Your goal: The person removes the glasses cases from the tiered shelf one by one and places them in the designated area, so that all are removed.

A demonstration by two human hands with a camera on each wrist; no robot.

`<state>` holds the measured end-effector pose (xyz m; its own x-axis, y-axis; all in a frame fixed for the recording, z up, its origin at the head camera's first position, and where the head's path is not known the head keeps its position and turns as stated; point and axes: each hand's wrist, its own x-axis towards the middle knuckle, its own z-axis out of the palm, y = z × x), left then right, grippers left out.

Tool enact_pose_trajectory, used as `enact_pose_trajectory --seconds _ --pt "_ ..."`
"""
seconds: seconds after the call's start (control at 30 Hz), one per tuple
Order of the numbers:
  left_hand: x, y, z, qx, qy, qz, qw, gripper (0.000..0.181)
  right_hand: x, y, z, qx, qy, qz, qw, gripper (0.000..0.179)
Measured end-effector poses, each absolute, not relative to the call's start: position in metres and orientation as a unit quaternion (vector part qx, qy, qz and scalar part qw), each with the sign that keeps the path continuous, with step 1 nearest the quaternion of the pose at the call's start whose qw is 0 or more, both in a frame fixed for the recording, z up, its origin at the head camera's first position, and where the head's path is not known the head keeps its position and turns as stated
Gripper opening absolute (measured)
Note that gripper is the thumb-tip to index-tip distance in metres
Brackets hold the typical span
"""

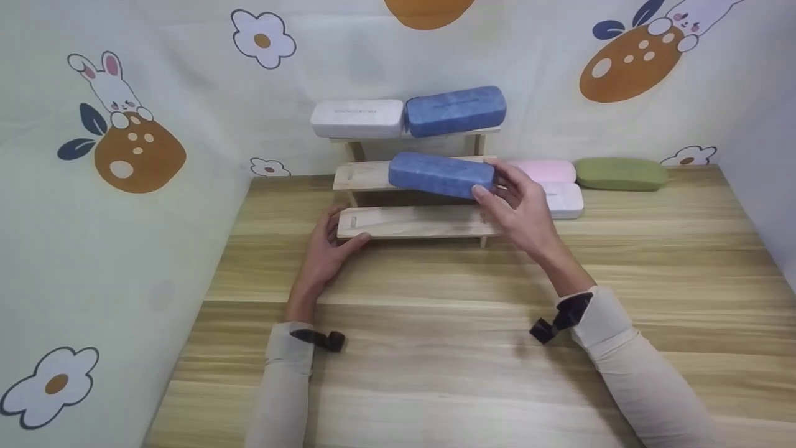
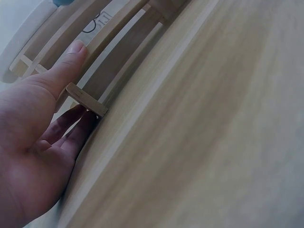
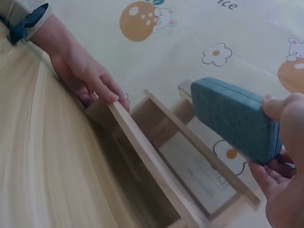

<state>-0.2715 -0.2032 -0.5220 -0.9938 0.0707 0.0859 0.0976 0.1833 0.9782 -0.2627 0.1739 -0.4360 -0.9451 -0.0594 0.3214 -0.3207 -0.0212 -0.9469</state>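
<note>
A three-tier wooden display rack [image 1: 416, 223] stands against the back wall. My left hand [image 1: 323, 254] grips the left end of its lowest tier, thumb on the front edge; the left wrist view shows the other fingers by the rack's leg [image 2: 88, 99]. In my right hand [image 1: 525, 214] is a blue glasses case [image 1: 440, 175], pinched at its right end between thumb and fingers. It hangs slightly tilted in front of and over the middle tier. The right wrist view shows this case [image 3: 232, 118] with my thumb on its upper side and fingers underneath.
On the top tier lie a white glasses case [image 1: 357, 118] and another blue case [image 1: 457, 111]. Right of the rack, a pink case [image 1: 547, 170], a second white case [image 1: 564, 200] and a green case [image 1: 622, 173] rest on the wood-grain table [image 1: 423, 348].
</note>
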Motion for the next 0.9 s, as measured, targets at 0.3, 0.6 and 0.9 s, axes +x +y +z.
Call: enact_pose_trajectory --seconds 0.3,0.6,0.9 --pt "-0.273 -0.204 -0.521 -0.050 -0.777 -0.627 0.005 0.087 -0.260 0.219 -0.453 0.163 -0.642 0.743 0.093 0.059" --pt "-0.273 -0.205 -0.521 -0.058 -0.780 -0.623 0.011 0.089 -0.254 0.262 -0.459 0.139 -0.627 0.761 0.092 0.055" --pt "-0.273 -0.204 -0.523 -0.051 -0.767 -0.639 0.006 0.085 -0.246 0.296 -0.466 0.121 -0.618 0.772 0.088 0.055"
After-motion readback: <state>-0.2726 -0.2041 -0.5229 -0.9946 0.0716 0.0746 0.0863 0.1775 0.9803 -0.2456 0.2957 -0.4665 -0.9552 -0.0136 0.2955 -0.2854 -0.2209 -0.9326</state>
